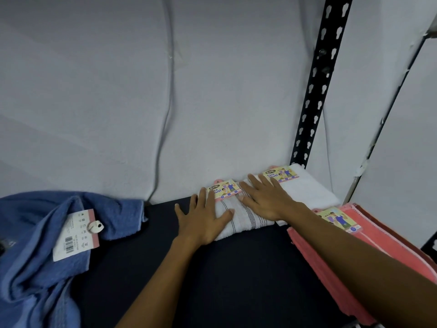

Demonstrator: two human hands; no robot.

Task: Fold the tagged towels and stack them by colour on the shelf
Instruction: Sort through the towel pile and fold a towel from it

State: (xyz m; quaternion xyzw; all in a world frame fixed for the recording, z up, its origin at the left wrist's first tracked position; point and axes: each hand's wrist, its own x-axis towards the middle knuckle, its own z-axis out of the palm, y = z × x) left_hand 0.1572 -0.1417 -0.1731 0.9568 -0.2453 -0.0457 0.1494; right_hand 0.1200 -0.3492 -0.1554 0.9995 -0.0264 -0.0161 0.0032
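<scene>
Both hands lie flat, fingers straight and spread, on a folded white towel with thin grey stripes (243, 216) at the back of the dark shelf (212, 280). The left hand (203, 216) presses the towel's left end, its outer fingers reaching over the edge towards the shelf surface; the right hand (267, 197) presses the towel's middle and right part. Neither hand grips anything. A yellow and pink tag (224, 189) sits at the towel's far edge, between the two hands. Just beside it on the right, touching, lies a second folded white towel (307, 190) bearing a like tag (281, 174), set against the black slotted upright (316, 91). Nearer on the right is a stack of folded coral-pink towels (331, 256), tag (338, 218) uppermost. At the left, well apart, a blue towel (35, 268) lies crumpled and unfolded, its white barcode tag (73, 235) showing. A white wall (118, 91) stands behind.
</scene>
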